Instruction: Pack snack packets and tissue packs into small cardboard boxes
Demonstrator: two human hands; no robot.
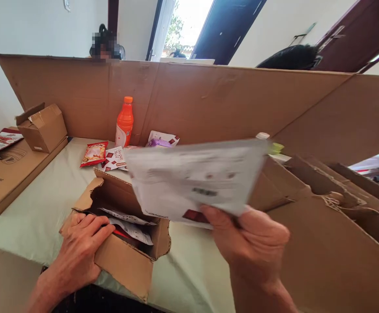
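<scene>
My left hand (83, 243) is closed over the near-left edge of an opened cardboard box (124, 271), its fingers reaching inside. Several white printed packets (132, 230) and something red lie in that box. In the air to the right of the box, my right hand (251, 243) pinches a white printed pouch (196, 182) by its lower right edge. The pouch is blurred by motion and shows a barcode and a dark red patch. Behind the box are a red snack packet (94, 154) and a white "Super Meal" packet (113, 159).
An orange drink bottle (124, 124) stands by a tall cardboard partition (209, 95). Near it is a purple packet (159, 142). A small carton (42, 126) sits on a larger box (16, 174) at left. Cardboard dividers (336, 234) fill the right side. People's heads show beyond the partition.
</scene>
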